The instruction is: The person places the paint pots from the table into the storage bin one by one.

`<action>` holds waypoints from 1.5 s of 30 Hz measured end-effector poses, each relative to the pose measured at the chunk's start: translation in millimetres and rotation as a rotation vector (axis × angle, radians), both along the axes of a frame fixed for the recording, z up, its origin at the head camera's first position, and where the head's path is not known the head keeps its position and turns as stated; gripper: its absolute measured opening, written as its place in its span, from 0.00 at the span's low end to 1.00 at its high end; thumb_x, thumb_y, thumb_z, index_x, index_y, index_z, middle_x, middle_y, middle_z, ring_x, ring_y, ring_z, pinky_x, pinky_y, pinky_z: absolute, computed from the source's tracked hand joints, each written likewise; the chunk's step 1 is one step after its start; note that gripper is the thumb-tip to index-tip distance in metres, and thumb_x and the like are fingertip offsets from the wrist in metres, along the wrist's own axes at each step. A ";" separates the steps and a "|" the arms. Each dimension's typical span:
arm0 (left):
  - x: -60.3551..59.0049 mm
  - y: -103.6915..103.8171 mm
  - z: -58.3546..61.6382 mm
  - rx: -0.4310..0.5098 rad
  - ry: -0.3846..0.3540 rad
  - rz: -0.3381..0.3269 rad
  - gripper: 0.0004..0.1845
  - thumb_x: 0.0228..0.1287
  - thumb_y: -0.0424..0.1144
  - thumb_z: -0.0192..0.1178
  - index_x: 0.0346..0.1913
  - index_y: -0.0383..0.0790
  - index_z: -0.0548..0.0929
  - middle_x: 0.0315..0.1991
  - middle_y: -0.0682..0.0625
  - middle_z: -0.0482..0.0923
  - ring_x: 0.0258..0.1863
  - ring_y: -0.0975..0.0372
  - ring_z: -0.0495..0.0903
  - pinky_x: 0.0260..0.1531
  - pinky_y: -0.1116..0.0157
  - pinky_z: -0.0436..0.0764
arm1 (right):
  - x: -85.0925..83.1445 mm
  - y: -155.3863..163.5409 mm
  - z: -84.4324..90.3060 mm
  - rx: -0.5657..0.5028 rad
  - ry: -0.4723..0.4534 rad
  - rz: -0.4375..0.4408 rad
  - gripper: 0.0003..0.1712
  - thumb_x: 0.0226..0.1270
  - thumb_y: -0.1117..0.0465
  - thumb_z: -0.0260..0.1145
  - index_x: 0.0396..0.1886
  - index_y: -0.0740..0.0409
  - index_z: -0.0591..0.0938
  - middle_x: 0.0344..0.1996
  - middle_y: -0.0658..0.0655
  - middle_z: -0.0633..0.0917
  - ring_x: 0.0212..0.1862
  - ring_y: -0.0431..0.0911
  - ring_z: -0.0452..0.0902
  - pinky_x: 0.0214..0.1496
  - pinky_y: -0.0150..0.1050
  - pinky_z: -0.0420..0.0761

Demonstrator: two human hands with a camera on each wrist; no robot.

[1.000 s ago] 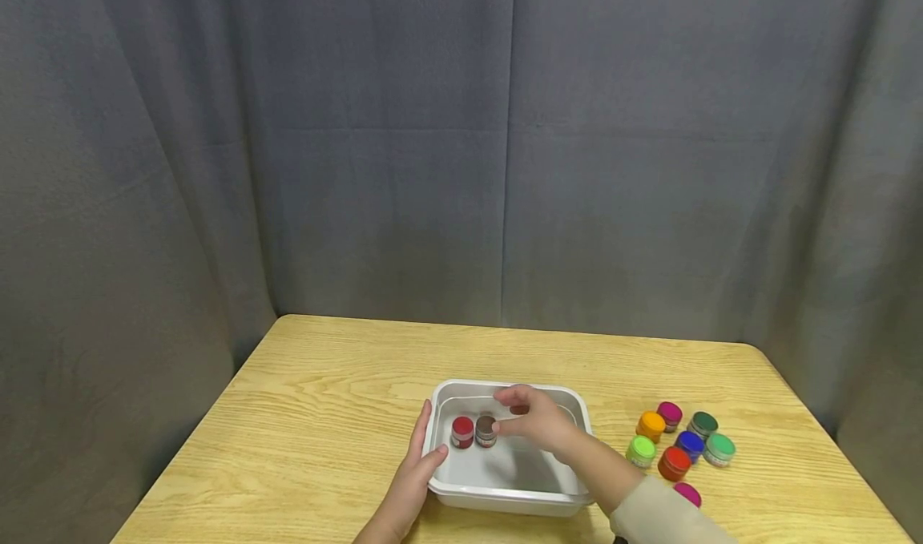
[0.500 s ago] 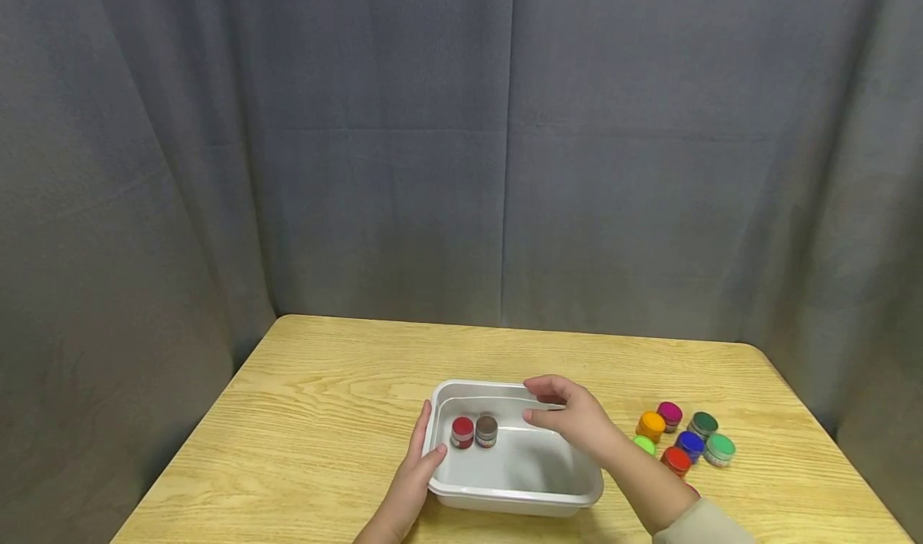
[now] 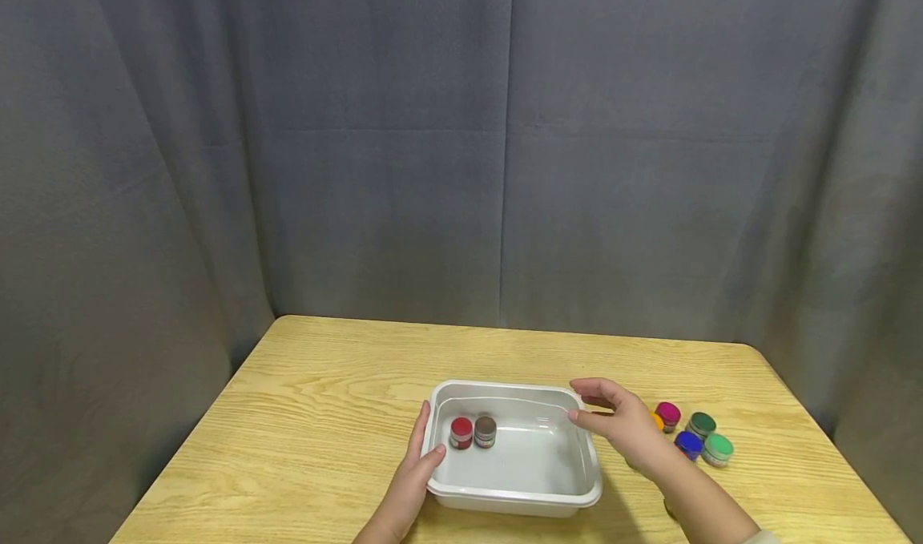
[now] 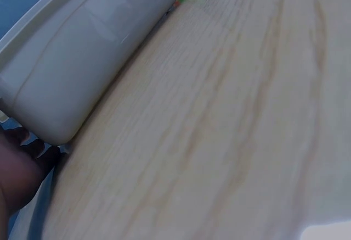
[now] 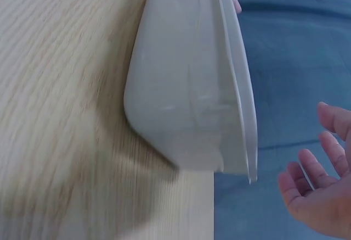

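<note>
The right hand (image 3: pixel 626 424), grip wide and empty, hangs over the jars (image 3: pixel 694 438) by the table's right edge (packed tight); a careless reach could topple neighbours. The left hand (image 3: pixel 413 472) rests flat against the tub (image 3: pixel 515 502).

Soft, even light from above fills the sharp head view, leaving faint shadows under the white tray (image 3: pixel 515 500) and the right hand (image 3: pixel 626 424), while both wrist views are blurred, the wood grain of the table (image 4: pixel 230 130) smeared and the tray wall softly glossy.

Head view above, wrist views beside tray (image 3: pixel 516 499)
</note>
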State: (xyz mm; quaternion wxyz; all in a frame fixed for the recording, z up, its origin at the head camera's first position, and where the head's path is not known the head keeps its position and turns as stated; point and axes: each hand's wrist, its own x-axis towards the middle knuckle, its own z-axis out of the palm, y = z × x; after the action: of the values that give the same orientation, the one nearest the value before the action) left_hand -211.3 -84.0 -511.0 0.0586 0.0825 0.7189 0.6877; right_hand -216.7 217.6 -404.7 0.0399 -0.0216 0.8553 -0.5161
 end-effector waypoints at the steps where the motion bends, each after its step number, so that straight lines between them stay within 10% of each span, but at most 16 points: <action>1: 0.2 0.0 0.2 -0.001 -0.001 0.001 0.37 0.73 0.41 0.46 0.80 0.51 0.42 0.80 0.37 0.36 0.76 0.35 0.37 0.67 0.28 0.40 | 1.4 3.3 0.0 0.005 0.000 -0.007 0.30 0.64 0.56 0.69 0.63 0.62 0.74 0.63 0.65 0.75 0.65 0.62 0.70 0.59 0.49 0.82; 24: 2.8 0.8 3.2 0.017 0.000 -0.006 0.37 0.73 0.41 0.46 0.80 0.51 0.42 0.80 0.38 0.36 0.77 0.36 0.37 0.68 0.29 0.40 | 38.7 72.5 -25.4 0.150 -0.034 -0.157 0.35 0.70 0.50 0.64 0.69 0.65 0.67 0.68 0.69 0.69 0.69 0.65 0.64 0.66 0.54 0.75; 31: 3.1 1.0 3.9 0.019 0.003 -0.003 0.37 0.73 0.41 0.46 0.80 0.51 0.42 0.80 0.38 0.36 0.77 0.36 0.37 0.68 0.29 0.39 | 44.6 83.9 -37.1 0.122 -0.121 -0.207 0.39 0.71 0.49 0.62 0.72 0.66 0.63 0.71 0.71 0.64 0.67 0.66 0.65 0.55 0.43 0.84; 45: 2.9 1.8 4.4 0.022 0.014 0.002 0.37 0.73 0.40 0.46 0.79 0.49 0.43 0.80 0.38 0.36 0.77 0.36 0.37 0.69 0.30 0.39 | 54.6 99.6 -67.4 0.094 -0.224 -0.311 0.48 0.61 0.39 0.68 0.71 0.64 0.65 0.70 0.71 0.66 0.68 0.69 0.64 0.59 0.59 0.76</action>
State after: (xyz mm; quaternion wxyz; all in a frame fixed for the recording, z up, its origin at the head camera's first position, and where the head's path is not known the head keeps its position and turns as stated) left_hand -208.4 -82.2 -506.6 0.0522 0.0874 0.7118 0.6950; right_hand -162.2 317.2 -472.1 0.0554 0.1704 0.8616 -0.4748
